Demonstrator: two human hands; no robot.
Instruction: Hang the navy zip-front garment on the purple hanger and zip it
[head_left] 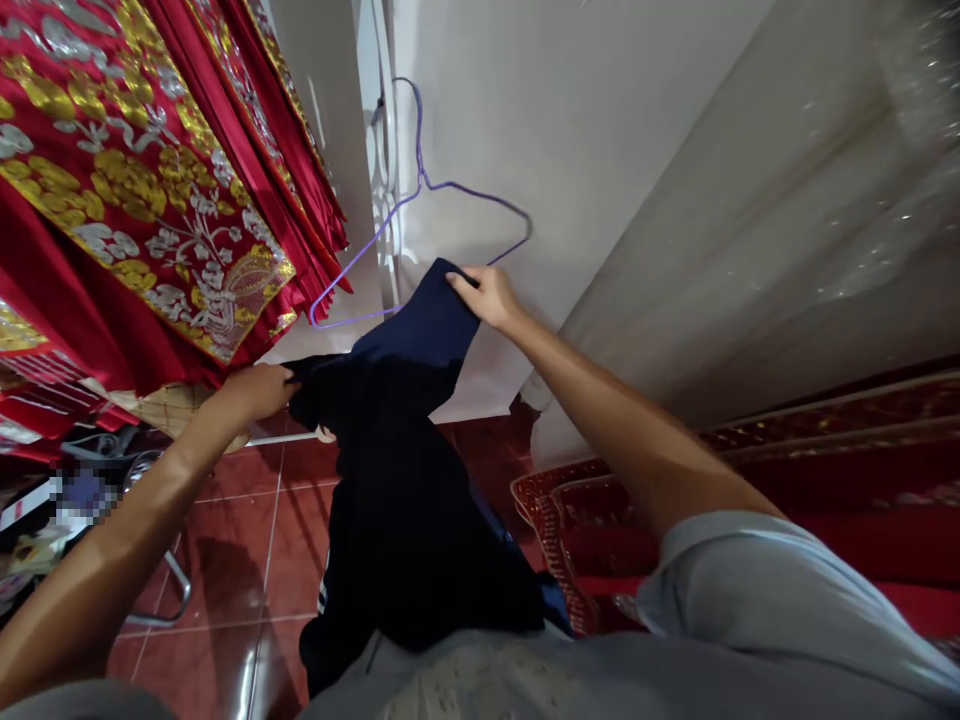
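Observation:
A dark navy, almost black garment [420, 340] hangs between my hands and drops toward my body; its exact kind is unclear. My right hand [489, 296] pinches its upper right edge, thumb on the near side. At the left, my left hand [259, 392] is closed on a narrower dark end of the cloth. A purple wire hanger [469, 188] hangs by its hook from white metalwork against the wall. The garment's top edge covers the middle of the hanger's lower bar; whether the cloth passes over the bar or only in front of it, I cannot tell.
Red cloth with gold and silver embroidery [157, 190] hangs at upper left. Grey sheeting [720, 240] covers the right side, above a red patterned textile [600, 540]. Red floor tiles [240, 530] lie below. A metal-legged piece of furniture [180, 590] stands at lower left.

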